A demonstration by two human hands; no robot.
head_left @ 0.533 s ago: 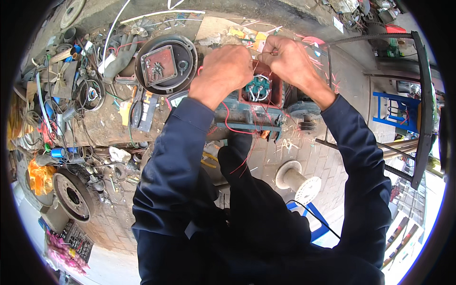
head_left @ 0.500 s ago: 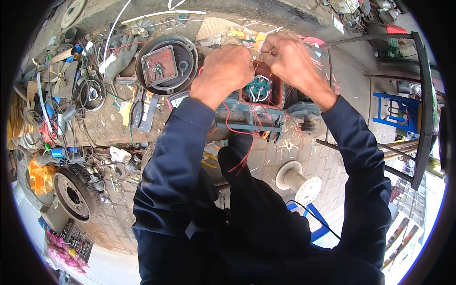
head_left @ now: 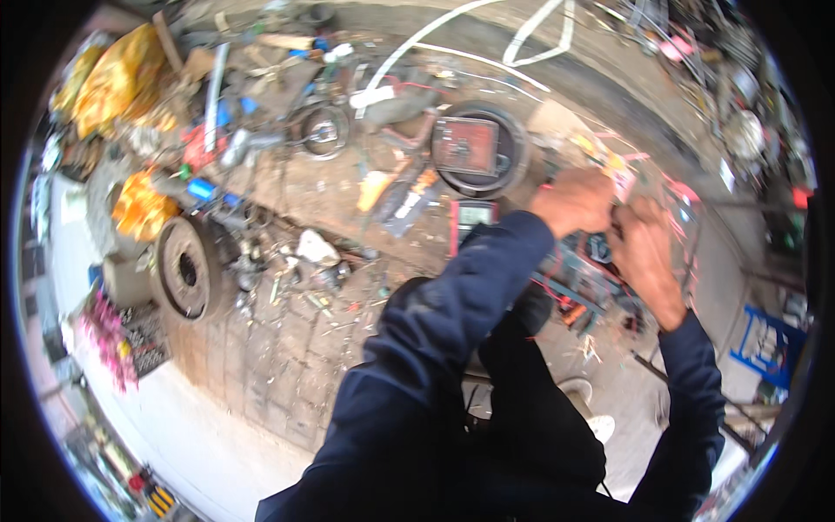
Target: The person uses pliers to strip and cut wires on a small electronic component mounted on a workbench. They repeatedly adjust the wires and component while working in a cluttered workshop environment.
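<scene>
My left hand [head_left: 576, 200] and my right hand [head_left: 644, 248] are close together over an electric motor's open terminal box [head_left: 598, 247]. Both hands have their fingers curled closed; blur and the fingers hide what is between them. Below them lies the motor's green body [head_left: 567, 289], partly covered by my left forearm. Red wires [head_left: 544, 280] hang along its side. Left of my left hand, a red-edged meter [head_left: 473, 214] with a grey display lies on the surface. A round black cover [head_left: 517, 157] behind it carries a reddish square lid [head_left: 467, 145] with small metal parts on it.
Cables, tools and scrap crowd the left, with an orange plastic bag [head_left: 143, 206] and a round metal wheel-like part [head_left: 187, 268]. White strips [head_left: 483, 58] lie at the back. A blue metal frame [head_left: 770, 345] stands at the right, and a white spool [head_left: 600, 426] beside my leg.
My view has swung left, so the motor and hands appear further right, with blur. The hands have come closer together, and the right hand is lower beside the terminal box.
</scene>
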